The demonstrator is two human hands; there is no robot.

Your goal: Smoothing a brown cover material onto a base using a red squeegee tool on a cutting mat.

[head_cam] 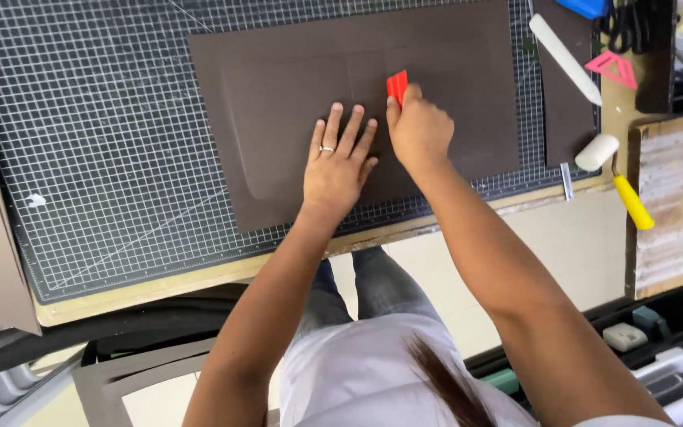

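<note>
Two hands work on a dark brown sheet (294,95) spread over a gridded cutting mat (104,150) on the tabletop (563,229).

The left hand (337,166) lies flat and open on the sheet, fingers spread, a ring on one finger, holding nothing. Just beside it, the right hand (419,130) is closed around a small red scraper (398,85), whose edge meets the sheet near its middle. Right of the sheet lie a narrow brown strip (567,119), a white folding tool (564,58), a pink triangle (613,68) and a yellow-handled roller (614,178).
</note>
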